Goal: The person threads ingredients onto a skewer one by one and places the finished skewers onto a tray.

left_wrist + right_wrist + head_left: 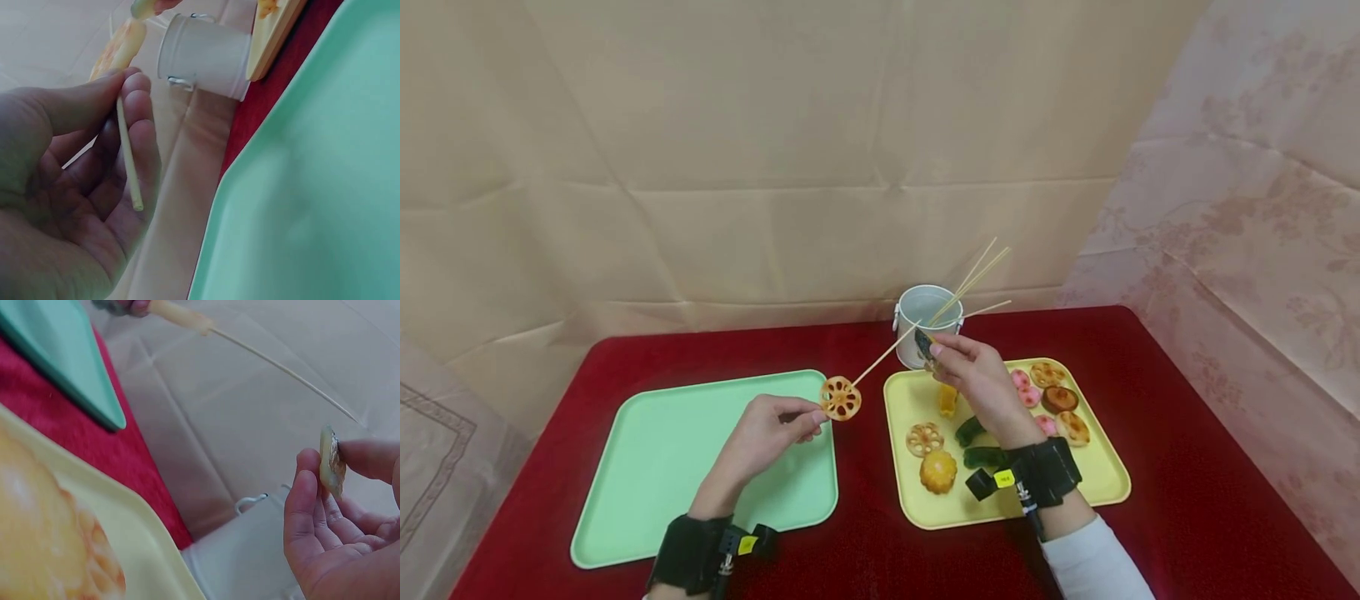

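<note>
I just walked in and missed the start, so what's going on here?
A person is working with skewers and food pieces. Their left grip holds a thin skewer that already carries a lotus root slice. Their right grip pinches a small dark-skinned piece near the skewer's tip, not yet on it. Other food pieces lie on the yellow tray, more skewers lean in the white bucket, and a green tray sits on the left.
</note>
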Demonstrator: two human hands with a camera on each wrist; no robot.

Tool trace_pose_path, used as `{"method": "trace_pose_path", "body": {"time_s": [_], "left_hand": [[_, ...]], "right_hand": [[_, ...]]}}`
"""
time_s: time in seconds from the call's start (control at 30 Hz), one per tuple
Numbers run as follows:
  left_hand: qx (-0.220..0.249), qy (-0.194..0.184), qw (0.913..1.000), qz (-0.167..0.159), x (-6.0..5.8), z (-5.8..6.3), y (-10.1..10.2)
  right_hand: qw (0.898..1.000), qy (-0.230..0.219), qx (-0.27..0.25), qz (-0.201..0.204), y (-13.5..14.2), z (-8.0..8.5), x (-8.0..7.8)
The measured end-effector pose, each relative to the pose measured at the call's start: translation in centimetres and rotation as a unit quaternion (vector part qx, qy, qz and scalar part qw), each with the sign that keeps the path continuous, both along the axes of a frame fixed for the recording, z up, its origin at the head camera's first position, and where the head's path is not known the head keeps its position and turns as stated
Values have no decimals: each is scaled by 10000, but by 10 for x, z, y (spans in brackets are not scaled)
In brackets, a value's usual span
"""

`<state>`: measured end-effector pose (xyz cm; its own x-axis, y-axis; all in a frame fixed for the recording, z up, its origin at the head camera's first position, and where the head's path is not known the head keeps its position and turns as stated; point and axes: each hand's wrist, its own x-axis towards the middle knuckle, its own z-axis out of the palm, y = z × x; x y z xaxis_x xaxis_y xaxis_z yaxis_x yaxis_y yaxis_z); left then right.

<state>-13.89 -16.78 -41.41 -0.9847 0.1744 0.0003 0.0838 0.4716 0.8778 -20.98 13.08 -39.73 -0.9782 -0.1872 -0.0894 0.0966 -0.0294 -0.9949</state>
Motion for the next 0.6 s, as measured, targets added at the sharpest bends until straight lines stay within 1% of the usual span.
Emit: {"method": "trace_pose_path", "body": {"time_s": [0.1,0.2,0.3,0.43,0.6], "left_hand": [[-145,90,9996,-238,0,2,-5],[-213,51,9989,-403,1,4,-10],[-179,-30,9984,-534,1,6,-13],[-147,-168,9974,-679,2,6,-16],[-196,-318,9967,-718,2,3,-18]], "right_hand": [[9988,-150,-460,53,0,0,0],[9967,-258,-763,113,0,-1,0],[9953,-328,-902,97,0,-1,0],[9944,-370,-993,-46,-2,-1,0],[9926,-378,-1141,-189,-3,0,0]]}}
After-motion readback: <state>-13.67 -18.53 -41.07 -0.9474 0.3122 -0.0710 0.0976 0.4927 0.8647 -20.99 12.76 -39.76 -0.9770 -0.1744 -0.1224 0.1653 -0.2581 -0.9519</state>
